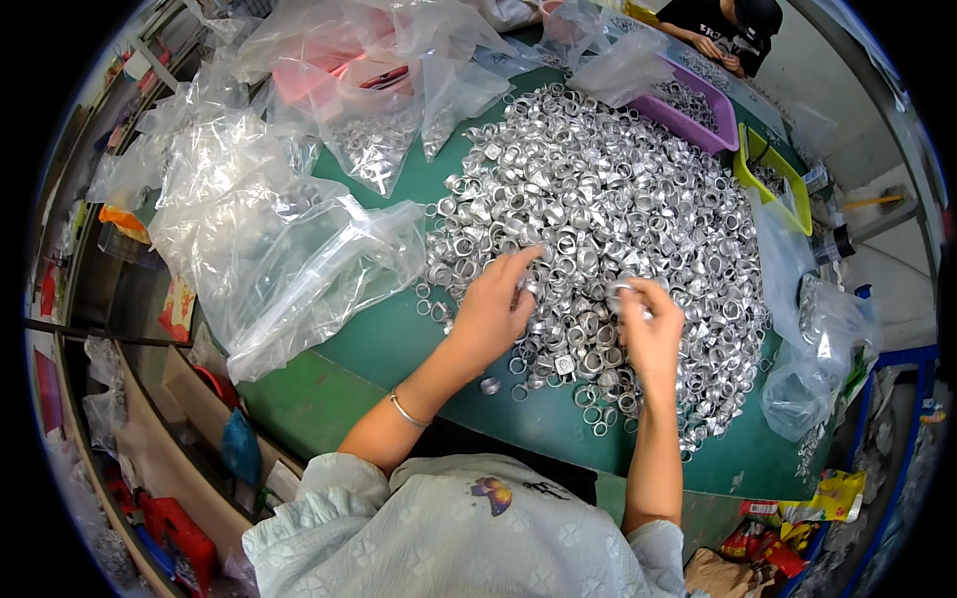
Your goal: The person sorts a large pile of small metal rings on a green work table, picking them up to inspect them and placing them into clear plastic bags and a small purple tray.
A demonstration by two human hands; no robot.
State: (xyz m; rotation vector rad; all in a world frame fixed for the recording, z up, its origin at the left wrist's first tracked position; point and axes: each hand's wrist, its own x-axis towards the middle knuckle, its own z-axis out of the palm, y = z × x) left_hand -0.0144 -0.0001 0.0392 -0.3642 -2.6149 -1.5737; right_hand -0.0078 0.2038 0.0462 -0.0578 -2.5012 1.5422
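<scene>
Reaching into heaped silver rings (598, 189), left hand (494, 304) with fingers (519, 263) loosely parted, rings just beneath, any hold unclear, right hand (653, 327) curled, pinching a blurred ring (621, 288)

Looks like a small workshop or packing room; can't tell which. Points to bulk handwork: big heap of silver rings (598, 209) loose on a green table (478, 409). Has more rings in a purple bin (688, 131) at the far right, small metal pieces in a yellow-green bin (770, 196) just beside. Shows clear bags (229, 199) piled along the left. Includes a co-worker (733, 30) across the table, hands together. Adds cluttered shelves (90, 110) at left, stuffed compartments (150, 419) below, a blue-framed rack (922, 374) at right, bright packets (837, 495) near the bottom right.
</scene>
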